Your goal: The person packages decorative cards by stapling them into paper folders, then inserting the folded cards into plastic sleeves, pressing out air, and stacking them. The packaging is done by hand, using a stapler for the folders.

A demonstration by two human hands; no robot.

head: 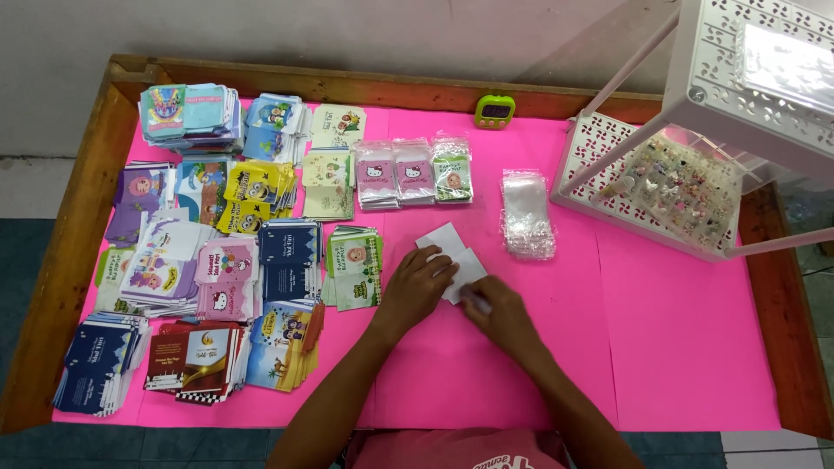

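Nearest, two bare forearms reaching out over the pink sheet (678, 347), hands meeting at mid-table. Left hand (417, 282) spread palm-down, fingers flat on the white cards (445, 239), which lie overlapped just beyond the knuckles. Right hand (504, 317) bunched at the cards' near right corner, fingertips drawn together over something small and pale; cannot tell whether pinching the card edge or only touching it.

Probably best to press lightly with the flat left fingers so the cards do not slide on the smooth sheet. Work the corner with the right fingertips alone, square the edges before lifting, and avoid creasing the thin stock.

Just beyond, to the right, a stack of clear sleeves (527, 217), near the cards but apart from them. On the left half, many piles of printed cards (226, 287), close enough to nudge with the left elbow. Farther off, three bagged packs (414, 172) in a row. Far right, a white rack (599, 148) over a tray of small charms (686, 187). Farthest, a green timer (494, 110) against the wooden rim (78, 234).
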